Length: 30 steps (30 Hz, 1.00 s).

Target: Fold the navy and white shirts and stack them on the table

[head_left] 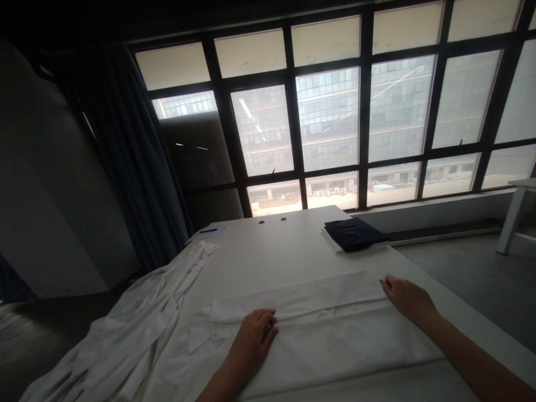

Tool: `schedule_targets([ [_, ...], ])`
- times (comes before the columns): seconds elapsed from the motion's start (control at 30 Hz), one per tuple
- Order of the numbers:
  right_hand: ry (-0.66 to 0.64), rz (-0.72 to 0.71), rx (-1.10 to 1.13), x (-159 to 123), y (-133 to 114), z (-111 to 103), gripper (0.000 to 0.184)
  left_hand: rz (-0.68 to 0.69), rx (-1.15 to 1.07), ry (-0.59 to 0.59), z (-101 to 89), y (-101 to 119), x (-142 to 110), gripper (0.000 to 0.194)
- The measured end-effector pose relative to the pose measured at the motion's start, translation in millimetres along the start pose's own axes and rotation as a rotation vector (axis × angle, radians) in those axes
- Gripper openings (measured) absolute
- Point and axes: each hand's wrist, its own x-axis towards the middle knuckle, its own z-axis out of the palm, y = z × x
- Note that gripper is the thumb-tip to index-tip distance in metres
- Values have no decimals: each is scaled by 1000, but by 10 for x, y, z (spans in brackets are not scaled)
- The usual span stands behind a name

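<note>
A white cloth garment (335, 340) lies spread before me, with a long strip folded over along its far side. My left hand (254, 335) is at the left part of that fold, its fingers curled and closed on the fabric, thumb near the fingertips. At the right end of the strip, my right hand (408, 298) pinches the cloth's edge between thumb and bent fingers. The garment's exact kind cannot be made out. Its near part runs out of the bottom of the view.
A heap of white cloth (138, 324) hangs over the left side of the white table (268, 251). Dark folded cloth (355, 233) lies on white material at the right edge. A blue pen (208, 230) rests on paper at the far left. Windows stand beyond.
</note>
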Motion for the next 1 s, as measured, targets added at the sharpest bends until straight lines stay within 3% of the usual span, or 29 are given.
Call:
schedule_targets([
  [0.13, -46, 62, 80, 6, -55, 34, 46, 89, 26, 7, 41, -60, -11, 22],
  [0.3, -72, 92, 15, 11, -81, 80, 43, 165, 60, -8, 95, -138, -4, 31],
  [0.47, -70, 107, -62, -4, -52, 139, 50, 137, 39, -2, 128, -165, 13, 30],
  [0.63, -40, 49, -82, -38, -88, 177, 38, 48, 10, 49, 153, -176, -10, 32],
  [0.83, 92, 103, -149, -94, -241, 175, 37, -3, 4, 44, 154, -188, -7, 32],
  [1.0, 3, 93, -149, -110, -282, 101, 40, -8, -20, 35, 151, -179, -3, 32],
])
